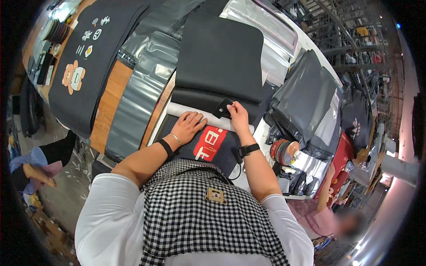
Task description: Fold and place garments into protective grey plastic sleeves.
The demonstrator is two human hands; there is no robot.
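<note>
My left hand (188, 126) lies flat, fingers spread, on a dark garment with a red and white print (208, 144) at the near edge of the work table. My right hand (237, 116) pinches a small black tag (223, 107) at the garment's far edge, beside a white strip (191, 110) of the surface beneath. Just beyond lies a stack of folded black fabric (219, 57). Both wrists wear dark bands.
Grey plastic mailer bags (142, 88) lie on the wooden table to the left, more bags (306, 97) to the right. A black garment with cartoon prints (84, 57) lies far left. Tape rolls (284, 151) sit at right. Another person (350, 224) sits lower right.
</note>
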